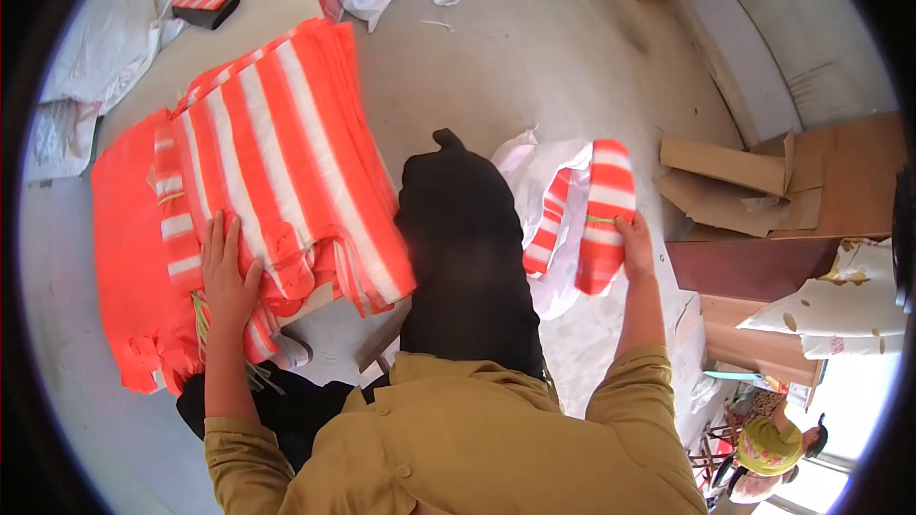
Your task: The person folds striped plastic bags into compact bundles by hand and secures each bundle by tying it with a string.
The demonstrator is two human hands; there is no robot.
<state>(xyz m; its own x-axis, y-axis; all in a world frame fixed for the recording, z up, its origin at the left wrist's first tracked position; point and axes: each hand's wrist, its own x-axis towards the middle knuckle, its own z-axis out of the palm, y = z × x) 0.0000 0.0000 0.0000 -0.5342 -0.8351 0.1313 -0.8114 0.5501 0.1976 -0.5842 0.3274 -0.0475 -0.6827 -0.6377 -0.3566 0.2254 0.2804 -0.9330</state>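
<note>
On my left is a large pile of orange-and-white striped cloth [272, 124], with a plain orange layer [124, 229] beneath. My left hand [227, 272] lies on the pile with its fingers stretched out. Beside those fingers is a narrow folded striped bundle [177, 229] with a thin band round it, and loose yellow-green ties [200, 319] hang by my wrist. Out to the right, my right hand [634, 240] grips the edge of a folded striped cloth bundle [606, 176] tied with a green string. It is held over a white plastic bag [565, 300], where another striped bundle [542, 246] shows.
Full white plastic bags [100, 38] stand along the far left. A dark folded item with a striped top [205, 6] lies near them. Opened cardboard [735, 181] rests at the right. A person [768, 443] in a yellow-green top sits at the lower right.
</note>
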